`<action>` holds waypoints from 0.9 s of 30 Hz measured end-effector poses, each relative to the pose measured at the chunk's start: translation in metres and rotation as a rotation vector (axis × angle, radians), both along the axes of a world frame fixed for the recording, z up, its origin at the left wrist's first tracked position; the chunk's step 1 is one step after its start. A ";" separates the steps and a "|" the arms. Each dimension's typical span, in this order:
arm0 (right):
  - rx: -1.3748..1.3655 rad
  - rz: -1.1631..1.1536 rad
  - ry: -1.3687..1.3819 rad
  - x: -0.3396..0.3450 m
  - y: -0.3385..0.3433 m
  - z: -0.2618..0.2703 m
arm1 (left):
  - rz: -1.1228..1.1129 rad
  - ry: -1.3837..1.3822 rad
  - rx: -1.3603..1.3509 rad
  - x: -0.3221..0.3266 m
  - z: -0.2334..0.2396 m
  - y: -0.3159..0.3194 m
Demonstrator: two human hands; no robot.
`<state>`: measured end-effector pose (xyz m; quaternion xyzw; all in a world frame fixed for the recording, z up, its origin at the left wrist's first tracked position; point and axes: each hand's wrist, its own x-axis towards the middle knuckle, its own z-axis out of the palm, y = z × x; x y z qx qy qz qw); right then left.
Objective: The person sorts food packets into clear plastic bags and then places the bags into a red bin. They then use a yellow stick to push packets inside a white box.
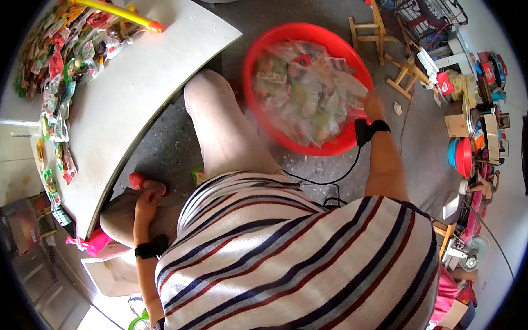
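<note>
My right hand (pixel 375 107) is at the right rim of a large red plastic basin (pixel 262 121) on the floor. It touches the rim and the edge of a clear packet there; whether its fingers grip either one cannot be made out. Many clear plastic packets (pixel 309 93) with printed patches fill the basin. My left hand (pixel 147 207) rests over my bent left leg, its fingers partly curled and their tips hard to see. Just beyond it is a textured red object (pixel 137 180), partly hidden. Black bands circle both wrists.
A white table (pixel 126 82) on the left bears heaped small snack packets (pixel 59 58) and a yellow tube with an orange tip (pixel 119 13). A cable (pixel 325 182) hangs from my right wrist. Wooden stools (pixel 402 79), boxes and a fan (pixel 471 260) stand at the right.
</note>
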<state>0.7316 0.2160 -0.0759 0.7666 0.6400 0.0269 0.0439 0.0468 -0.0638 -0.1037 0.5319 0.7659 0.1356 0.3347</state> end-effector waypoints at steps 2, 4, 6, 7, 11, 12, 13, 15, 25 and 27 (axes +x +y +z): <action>-0.072 -0.086 0.043 0.010 -0.018 -0.025 | 0.028 -0.038 -0.018 0.002 0.005 0.001; -0.184 0.218 0.053 0.015 -0.033 -0.055 | 0.070 -0.047 -0.029 0.005 0.012 0.001; -0.256 0.191 0.087 -0.002 -0.029 -0.092 | -0.026 -0.024 0.011 0.007 0.021 0.002; -0.321 0.146 0.074 -0.013 -0.021 -0.103 | -0.049 0.003 0.009 0.008 0.026 0.002; -0.171 0.312 0.456 -0.081 0.008 -0.088 | 0.092 -0.157 0.233 0.019 0.042 0.002; -0.170 0.380 0.534 -0.104 0.018 -0.075 | 0.114 -0.193 0.283 0.017 0.048 0.001; -0.151 0.559 0.461 -0.129 0.033 -0.059 | 0.232 -0.187 0.252 0.015 0.054 -0.001; 0.073 0.614 0.615 -0.180 0.038 -0.032 | 0.336 -0.040 0.340 0.008 0.066 -0.009; 0.143 0.757 0.735 -0.350 0.039 0.020 | 1.062 0.552 0.593 -0.052 0.056 -0.147; 0.125 0.751 0.897 -0.363 0.033 0.016 | 1.222 0.569 0.338 -0.065 0.036 -0.187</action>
